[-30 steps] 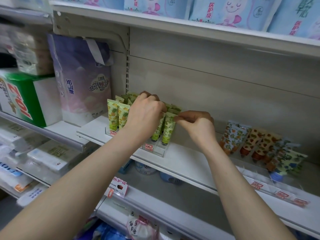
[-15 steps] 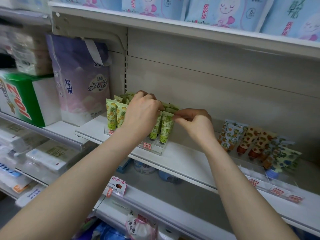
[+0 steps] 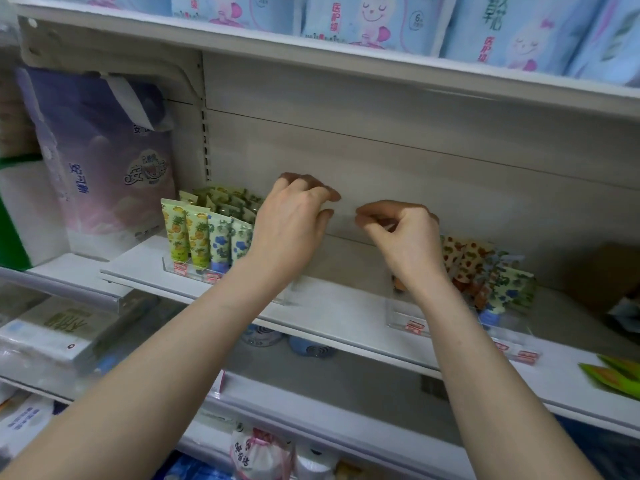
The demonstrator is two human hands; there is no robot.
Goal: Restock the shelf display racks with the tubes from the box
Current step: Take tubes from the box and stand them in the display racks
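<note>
Patterned tubes stand upright in a clear left rack [image 3: 172, 267] on the white shelf [image 3: 332, 317]: pineapple tubes [image 3: 177, 233] in front and blue-flower tubes [image 3: 221, 241] beside them. My left hand [image 3: 292, 225] hovers just right of them with its fingers curled and apart, holding nothing. My right hand [image 3: 403, 237] is beside it, with fingertips pinched together and nothing visible between them. A second clear rack [image 3: 398, 318] at the right holds more tubes [image 3: 485, 268] that lean untidily. A brown box [image 3: 602, 275] shows blurred at the far right.
A purple tissue pack [image 3: 100, 161] stands left of the tubes. The shelf above carries blue packs [image 3: 374, 22]. Green packets [image 3: 616, 375] lie at the shelf's right edge. Boxed goods [image 3: 55, 330] fill the lower left shelves.
Both hands have come off the green tubes in the left rack and shifted right and up. The blue-flower tubes, earlier hidden behind my left hand, now show.
</note>
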